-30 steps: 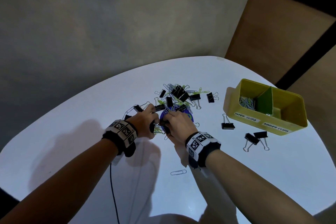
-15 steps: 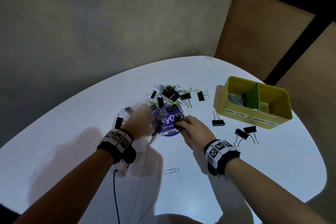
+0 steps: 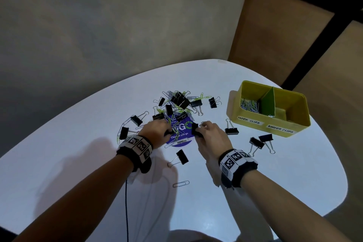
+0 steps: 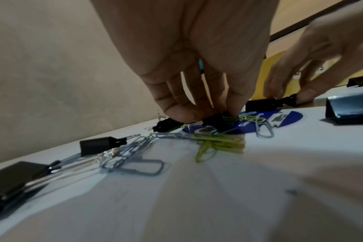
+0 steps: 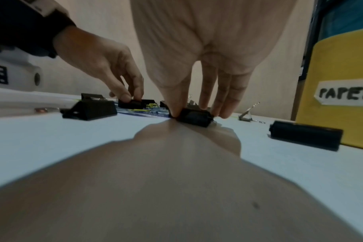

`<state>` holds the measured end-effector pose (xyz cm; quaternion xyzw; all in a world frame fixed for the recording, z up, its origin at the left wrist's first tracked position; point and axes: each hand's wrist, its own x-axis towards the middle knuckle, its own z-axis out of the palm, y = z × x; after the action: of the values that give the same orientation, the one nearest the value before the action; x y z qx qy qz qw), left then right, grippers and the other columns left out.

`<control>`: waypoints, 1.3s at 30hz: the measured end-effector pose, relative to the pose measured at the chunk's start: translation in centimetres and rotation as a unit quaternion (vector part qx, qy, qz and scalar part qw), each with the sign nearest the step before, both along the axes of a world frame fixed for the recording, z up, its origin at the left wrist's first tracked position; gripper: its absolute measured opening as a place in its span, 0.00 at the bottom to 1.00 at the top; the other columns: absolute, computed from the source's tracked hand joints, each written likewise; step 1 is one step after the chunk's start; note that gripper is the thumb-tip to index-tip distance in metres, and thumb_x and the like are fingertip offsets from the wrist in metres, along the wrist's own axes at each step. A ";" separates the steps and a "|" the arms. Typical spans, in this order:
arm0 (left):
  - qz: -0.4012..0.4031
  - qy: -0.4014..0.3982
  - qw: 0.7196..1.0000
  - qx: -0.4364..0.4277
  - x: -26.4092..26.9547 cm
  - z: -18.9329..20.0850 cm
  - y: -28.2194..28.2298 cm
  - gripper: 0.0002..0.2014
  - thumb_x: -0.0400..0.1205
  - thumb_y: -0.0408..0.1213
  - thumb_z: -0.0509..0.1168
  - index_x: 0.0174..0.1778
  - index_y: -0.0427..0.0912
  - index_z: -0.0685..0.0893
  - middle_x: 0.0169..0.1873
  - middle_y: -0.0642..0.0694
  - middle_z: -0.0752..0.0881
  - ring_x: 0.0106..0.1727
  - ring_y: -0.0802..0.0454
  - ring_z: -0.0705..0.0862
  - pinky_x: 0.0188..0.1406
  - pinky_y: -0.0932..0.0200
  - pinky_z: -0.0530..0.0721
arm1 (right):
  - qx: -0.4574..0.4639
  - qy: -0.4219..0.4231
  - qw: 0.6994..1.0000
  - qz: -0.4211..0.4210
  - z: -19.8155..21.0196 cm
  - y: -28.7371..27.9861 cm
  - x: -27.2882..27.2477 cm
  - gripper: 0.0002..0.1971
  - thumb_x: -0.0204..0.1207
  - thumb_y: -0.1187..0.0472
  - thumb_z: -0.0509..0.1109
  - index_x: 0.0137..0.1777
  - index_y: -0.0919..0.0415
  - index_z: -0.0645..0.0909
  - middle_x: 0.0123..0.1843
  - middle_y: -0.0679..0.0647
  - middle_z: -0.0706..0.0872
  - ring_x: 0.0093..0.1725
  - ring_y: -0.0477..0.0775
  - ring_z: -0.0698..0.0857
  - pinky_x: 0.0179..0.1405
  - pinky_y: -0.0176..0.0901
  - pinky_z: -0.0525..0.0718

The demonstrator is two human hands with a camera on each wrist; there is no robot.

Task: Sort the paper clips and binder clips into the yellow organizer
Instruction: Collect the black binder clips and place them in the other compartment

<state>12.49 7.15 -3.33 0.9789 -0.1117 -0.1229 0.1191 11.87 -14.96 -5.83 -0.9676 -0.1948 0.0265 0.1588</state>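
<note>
A tangled pile (image 3: 177, 102) of black binder clips and silver and green paper clips lies mid-table, partly on a round blue sticker (image 3: 181, 133). My left hand (image 3: 167, 132) (image 4: 209, 113) pinches a black binder clip (image 4: 214, 121) snagged with green paper clips at the sticker's left edge. My right hand (image 3: 197, 130) (image 5: 195, 113) pinches another black binder clip (image 5: 194, 117) at the sticker's right edge. The yellow organizer (image 3: 255, 122) stands to the right; its left compartment, labelled paper clips, holds paper clips (image 3: 249, 104).
Loose binder clips lie near the organizer (image 3: 231, 130) (image 3: 257, 142), left of the pile (image 3: 136, 120) (image 3: 123, 132) and between my wrists (image 3: 181, 156). A single paper clip (image 3: 180, 183) sits nearer me. The white table (image 3: 294, 173) ends in a rounded edge; a wall stands behind it.
My hands have drawn apart, the right one shifting right with its binder clip. A binder clip now lies on the table between my wrists.
</note>
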 end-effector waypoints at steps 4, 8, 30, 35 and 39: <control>0.019 -0.054 0.998 -0.036 -0.6 -0.3 0.0 0.08 0.72 0.37 0.64 0.42 0.42 0.85 0.44 0.44 0.85 0.49 0.42 0.83 0.45 0.51 0.83 | 0.055 -0.043 0.993 0.090 0.6 1.6 -1.4 0.15 0.74 0.54 0.68 0.59 0.56 0.83 0.61 0.56 0.83 0.58 0.60 0.82 0.55 0.53 0.83; 0.023 -0.135 0.979 -0.152 -1.6 -0.6 0.0 0.07 0.63 0.38 0.67 0.34 0.41 0.86 0.33 0.44 0.87 0.37 0.42 0.83 0.37 0.50 0.86 | -0.004 0.038 0.964 0.263 0.0 3.2 -3.1 0.16 0.72 0.51 0.73 0.58 0.54 0.85 0.64 0.54 0.83 0.64 0.60 0.80 0.58 0.54 0.80; 0.133 -0.030 0.991 -0.010 2.5 0.5 2.4 0.15 0.76 0.30 0.58 0.57 0.41 0.82 0.56 0.40 0.84 0.57 0.39 0.81 0.52 0.48 0.82 | -0.014 -0.059 0.998 -0.009 3.1 0.0 -0.4 0.14 0.76 0.47 0.65 0.49 0.55 0.85 0.54 0.54 0.81 0.56 0.59 0.79 0.56 0.52 0.74; 0.064 -0.045 0.997 -0.027 2.6 0.3 0.6 0.18 0.78 0.29 0.56 0.61 0.44 0.81 0.60 0.43 0.82 0.63 0.42 0.79 0.59 0.47 0.80 | -0.103 -0.014 0.984 0.145 3.2 3.4 1.5 0.31 0.78 0.53 0.64 0.80 0.46 0.59 0.85 0.53 0.54 0.81 0.62 0.55 0.76 0.64 0.61; -0.039 -0.068 0.997 -0.003 1.7 -1.0 -0.6 0.23 0.72 0.24 0.61 0.64 0.39 0.80 0.57 0.38 0.82 0.58 0.36 0.79 0.50 0.42 0.84 | -0.191 0.012 0.975 0.113 2.2 3.6 2.7 0.30 0.80 0.50 0.59 0.81 0.52 0.57 0.85 0.53 0.52 0.83 0.63 0.51 0.78 0.67 0.56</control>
<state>14.19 6.55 -4.29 0.9795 -0.1582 -0.0603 0.1090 14.53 -11.36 -3.61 -0.9515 -0.2918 0.0923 -0.0307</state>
